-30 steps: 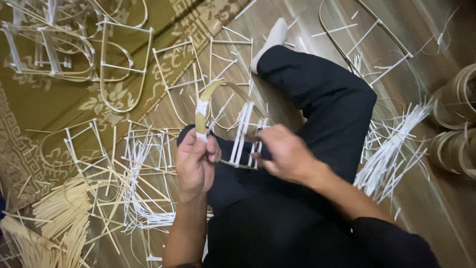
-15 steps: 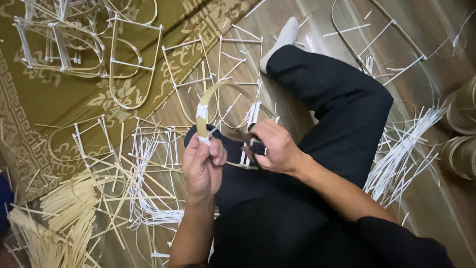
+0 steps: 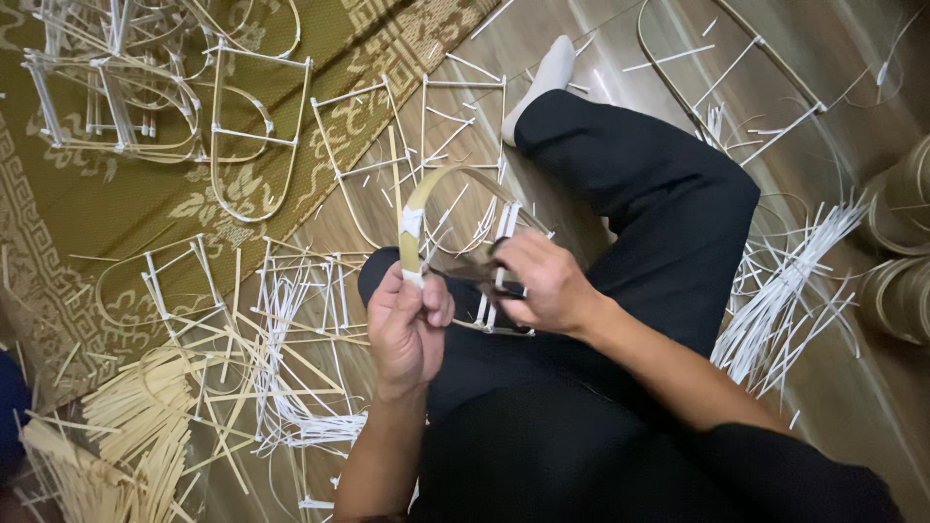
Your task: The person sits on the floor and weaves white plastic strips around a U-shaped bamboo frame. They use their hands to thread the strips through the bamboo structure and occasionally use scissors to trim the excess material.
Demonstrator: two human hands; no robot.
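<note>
My left hand [image 3: 407,324] grips the end of a bent bamboo strip [image 3: 441,184] that arches up and over toward my right hand; white tape wraps the strip just above my fingers. My right hand [image 3: 542,286] is closed on a dark tool [image 3: 475,271], seemingly scissors or pliers, whose tip points at the strip near my left thumb. A small frame of white sticks [image 3: 499,291] hangs under the arch, between both hands. My legs in black trousers [image 3: 639,194] lie below, a white sock [image 3: 542,82] at the far end.
Finished arched stick frames [image 3: 252,136] lie on the olive patterned mat [image 3: 116,223] at left. Loose white sticks [image 3: 794,281] spread on the wooden floor at right, bamboo slivers [image 3: 126,426] pile at lower left, and coils of strip [image 3: 901,242] stand at the right edge.
My right hand has shifted toward the left hand, bringing the dark tool up to the taped end of the strip. The view has tilted slightly.
</note>
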